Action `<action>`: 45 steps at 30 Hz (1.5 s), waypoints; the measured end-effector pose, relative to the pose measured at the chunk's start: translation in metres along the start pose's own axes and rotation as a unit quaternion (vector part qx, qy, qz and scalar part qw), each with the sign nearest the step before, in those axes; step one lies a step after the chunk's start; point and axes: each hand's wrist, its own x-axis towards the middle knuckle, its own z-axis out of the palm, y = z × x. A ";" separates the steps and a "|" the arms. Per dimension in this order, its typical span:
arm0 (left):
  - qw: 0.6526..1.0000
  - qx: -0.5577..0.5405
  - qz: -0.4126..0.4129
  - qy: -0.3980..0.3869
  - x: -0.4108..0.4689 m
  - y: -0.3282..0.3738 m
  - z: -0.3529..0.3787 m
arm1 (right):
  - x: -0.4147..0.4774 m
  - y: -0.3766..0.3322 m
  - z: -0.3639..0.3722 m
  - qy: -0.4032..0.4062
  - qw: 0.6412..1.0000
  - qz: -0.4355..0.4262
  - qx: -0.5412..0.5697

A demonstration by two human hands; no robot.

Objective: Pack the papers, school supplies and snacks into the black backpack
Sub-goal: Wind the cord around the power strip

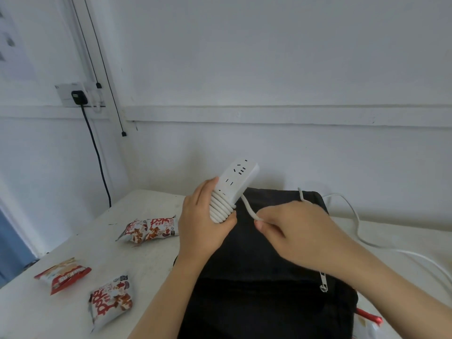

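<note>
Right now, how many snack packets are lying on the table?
3. Far packet left of the left hand, red packet at the table's left edge, near packet beside the left forearm. The backpack may hide others.

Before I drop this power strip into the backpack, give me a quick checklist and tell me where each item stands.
1. Grip on the power strip: ok, the left hand holds it together with the coils.
2. Cord fully wound: not ok, the right hand pinches it and a long stretch lies loose on the table.
3. Backpack open: cannot tell, its black top and a zipper pull show, but no opening.
4. Snacks packed: not ok, three snack packets lie on the table beside the backpack.
5. Papers packed: cannot tell, none in view.
</note>
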 end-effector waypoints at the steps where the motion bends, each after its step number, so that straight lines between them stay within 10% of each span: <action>1: 1.000 0.002 -0.006 -0.002 0.000 0.000 0.002 | -0.002 -0.003 0.005 -0.008 1.000 -0.013 -0.007; 45: 0.980 -0.057 -0.047 -0.183 -0.042 -0.014 0.049 | -0.065 0.030 -0.006 -0.200 0.965 0.008 0.167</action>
